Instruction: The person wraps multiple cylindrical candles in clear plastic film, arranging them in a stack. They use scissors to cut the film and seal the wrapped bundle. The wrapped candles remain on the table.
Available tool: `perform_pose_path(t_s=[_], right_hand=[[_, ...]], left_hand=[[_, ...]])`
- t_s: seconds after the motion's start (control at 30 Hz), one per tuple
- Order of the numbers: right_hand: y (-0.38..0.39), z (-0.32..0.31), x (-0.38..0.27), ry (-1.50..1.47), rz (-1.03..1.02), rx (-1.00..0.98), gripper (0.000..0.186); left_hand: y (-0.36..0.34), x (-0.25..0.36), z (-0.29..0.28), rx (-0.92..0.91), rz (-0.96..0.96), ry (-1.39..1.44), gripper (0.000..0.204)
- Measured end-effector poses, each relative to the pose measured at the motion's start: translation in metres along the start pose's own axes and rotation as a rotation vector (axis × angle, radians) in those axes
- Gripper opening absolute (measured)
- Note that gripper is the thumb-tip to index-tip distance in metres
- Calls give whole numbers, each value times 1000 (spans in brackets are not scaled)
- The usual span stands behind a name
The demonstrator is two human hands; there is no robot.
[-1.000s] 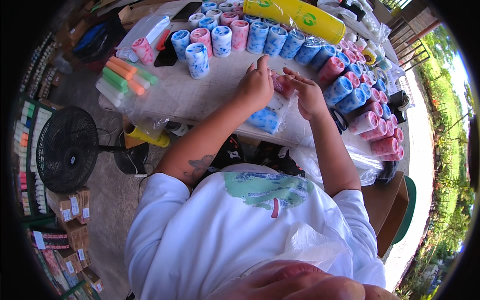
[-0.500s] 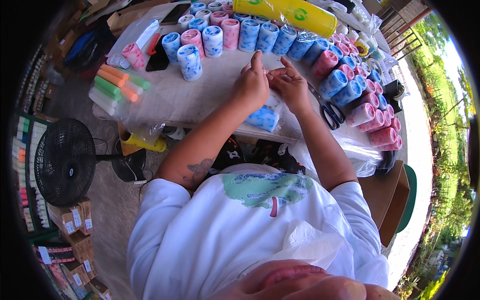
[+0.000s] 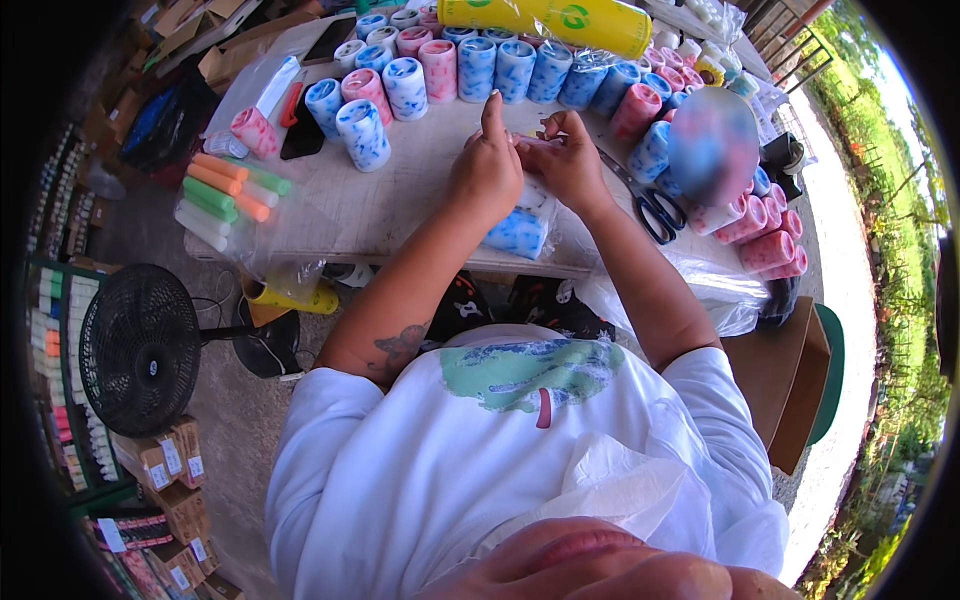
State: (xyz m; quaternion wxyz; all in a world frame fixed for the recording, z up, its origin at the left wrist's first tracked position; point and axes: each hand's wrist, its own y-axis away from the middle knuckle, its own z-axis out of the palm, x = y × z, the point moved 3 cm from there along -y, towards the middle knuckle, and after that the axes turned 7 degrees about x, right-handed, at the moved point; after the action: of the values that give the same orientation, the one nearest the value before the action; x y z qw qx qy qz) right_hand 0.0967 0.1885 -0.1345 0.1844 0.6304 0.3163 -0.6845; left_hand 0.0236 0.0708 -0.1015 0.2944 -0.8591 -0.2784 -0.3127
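Note:
My left hand [image 3: 485,172] and my right hand [image 3: 568,167] meet over the table, fingertips pinched close together. The left thumb points up, and the right fingers are bent inward. What they pinch is too small and hidden to make out. Just below them lies a blue-and-white marbled pillar candle [image 3: 516,234], seemingly in clear plastic film, partly covered by my left wrist. Black-handled scissors [image 3: 659,214] lie beside my right forearm. Nearest to my left hand, on its left, stands another blue-and-white candle [image 3: 363,137].
Several blue and pink marbled candles [image 3: 482,70] line the far side and right of the table [image 3: 330,205]. A yellow roll [image 3: 545,22] lies behind them. Coloured sticks [image 3: 215,190] in plastic lie left, near a dark phone [image 3: 302,130]. A fan [image 3: 140,350] stands left; a cardboard box [image 3: 785,375] right.
My right fingers have curled in more, and both hands stay together at nearly the same spot over the table. The whole view has shifted slightly. A blurred patch now covers some candles at right.

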Motion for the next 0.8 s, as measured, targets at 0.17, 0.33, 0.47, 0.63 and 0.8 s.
perform_pose_path(t_s=[0.17, 0.33, 0.47, 0.63, 0.8], right_hand=[[-13, -3, 17, 183, -79, 78, 38], [-23, -1, 21, 167, 207, 55, 49], [-29, 2, 0, 452, 241, 13, 45], [-53, 6, 3, 515, 339, -147, 48], [-51, -7, -10, 250, 314, -69, 42]], left_hand=[[2, -14, 11, 180, 115, 105, 62], [3, -7, 8, 193, 167, 43, 69], [2, -5, 9, 228, 245, -28, 75], [1, -2, 7, 186, 224, -47, 78], [0, 1, 6, 108, 213, -164, 76]])
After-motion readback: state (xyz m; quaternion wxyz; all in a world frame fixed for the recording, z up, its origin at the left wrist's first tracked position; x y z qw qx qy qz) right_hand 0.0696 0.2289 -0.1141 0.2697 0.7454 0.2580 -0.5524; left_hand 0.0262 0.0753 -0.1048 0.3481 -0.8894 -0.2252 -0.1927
